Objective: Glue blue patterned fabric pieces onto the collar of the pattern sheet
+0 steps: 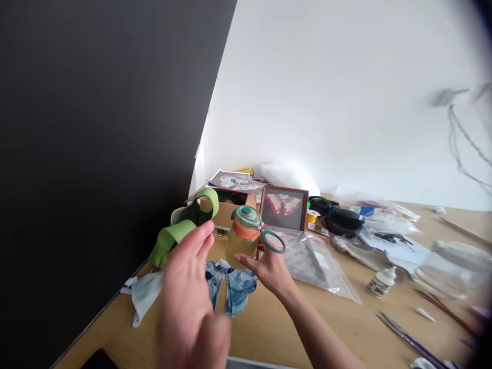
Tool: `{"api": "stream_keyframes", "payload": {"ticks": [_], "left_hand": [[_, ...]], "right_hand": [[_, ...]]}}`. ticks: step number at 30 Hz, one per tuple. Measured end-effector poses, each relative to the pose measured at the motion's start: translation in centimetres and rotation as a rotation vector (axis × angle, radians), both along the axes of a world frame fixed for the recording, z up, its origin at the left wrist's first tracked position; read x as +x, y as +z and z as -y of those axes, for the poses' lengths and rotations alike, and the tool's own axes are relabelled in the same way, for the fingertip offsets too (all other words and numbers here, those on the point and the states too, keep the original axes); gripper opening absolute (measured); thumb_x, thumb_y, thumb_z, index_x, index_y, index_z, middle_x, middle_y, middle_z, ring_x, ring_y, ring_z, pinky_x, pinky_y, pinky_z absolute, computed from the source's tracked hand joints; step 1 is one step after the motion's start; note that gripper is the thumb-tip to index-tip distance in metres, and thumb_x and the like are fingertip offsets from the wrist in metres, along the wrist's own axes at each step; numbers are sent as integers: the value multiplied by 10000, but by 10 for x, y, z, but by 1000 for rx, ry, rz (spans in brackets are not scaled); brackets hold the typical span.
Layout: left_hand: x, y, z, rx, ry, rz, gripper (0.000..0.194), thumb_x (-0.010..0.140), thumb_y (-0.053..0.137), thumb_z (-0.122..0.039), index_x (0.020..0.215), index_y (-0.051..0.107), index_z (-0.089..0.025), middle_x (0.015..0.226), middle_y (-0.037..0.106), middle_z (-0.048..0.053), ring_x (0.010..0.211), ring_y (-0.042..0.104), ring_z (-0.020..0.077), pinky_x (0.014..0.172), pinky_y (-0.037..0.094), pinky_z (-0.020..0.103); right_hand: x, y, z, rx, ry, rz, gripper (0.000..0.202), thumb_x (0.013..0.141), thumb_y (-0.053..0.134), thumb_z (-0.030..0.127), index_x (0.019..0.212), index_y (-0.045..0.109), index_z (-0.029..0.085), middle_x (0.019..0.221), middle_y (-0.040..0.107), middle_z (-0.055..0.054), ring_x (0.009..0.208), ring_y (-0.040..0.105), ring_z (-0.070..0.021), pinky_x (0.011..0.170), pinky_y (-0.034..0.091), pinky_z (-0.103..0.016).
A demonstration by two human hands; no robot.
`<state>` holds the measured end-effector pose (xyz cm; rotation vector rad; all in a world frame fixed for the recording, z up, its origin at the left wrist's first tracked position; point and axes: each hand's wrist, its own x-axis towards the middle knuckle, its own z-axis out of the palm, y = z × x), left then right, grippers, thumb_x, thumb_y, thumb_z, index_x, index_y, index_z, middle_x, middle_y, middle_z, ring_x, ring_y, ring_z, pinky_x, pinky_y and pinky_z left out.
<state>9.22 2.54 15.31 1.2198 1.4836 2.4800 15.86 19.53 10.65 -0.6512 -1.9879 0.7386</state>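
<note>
A water bottle [242,238] with yellowish liquid, an orange neck band, a green lid and a green carrying ring is held upright in my right hand [272,270]. My thumb lies across its front; the other fingers are mostly hidden behind it. Close to the camera, my left hand [186,297] is raised with its fingers stretched out and nothing in it, slightly blurred. Beyond and below both hands, blue patterned fabric [237,292] cut like a collar lies on the wooden table [269,328]. My left hand covers part of it.
Left of the bottle stands a looped green strap [175,233] near the dark panel [107,128]. Behind are a cardboard box [225,218] and a framed collar [284,205]. A clear plastic sleeve [319,261], a glue bottle [382,282] and scissors [407,338] lie to the right.
</note>
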Motion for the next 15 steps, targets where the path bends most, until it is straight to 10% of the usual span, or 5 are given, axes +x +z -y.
{"api": "stream_keyframes", "payload": {"ticks": [3,7,15], "left_hand": [[3,8,-32,-218,-197,-61,742,808,645,-549,1428,391,-231,1509,384,128,1423,278,363,1149,267,537],[18,3,-50,-279,-633,-31,807,680,785,-535,1339,452,-211,1309,578,158,1245,512,383,1037,421,507],[58,10,-48,-76,-1104,139,707,720,776,-480,1327,486,-264,1314,589,121,1197,562,353,1012,441,477]], "right_hand": [[41,34,27,43,118,-17,426,747,729,427,1076,622,180,1002,675,-89,881,615,-251,789,530,-384],[83,60,53,135,134,22,455,762,735,388,1177,621,241,1093,685,-96,981,633,-296,885,531,-434],[157,54,58,96,191,144,648,831,667,386,1435,434,372,1283,635,-77,1172,605,-329,871,581,-434]]}}
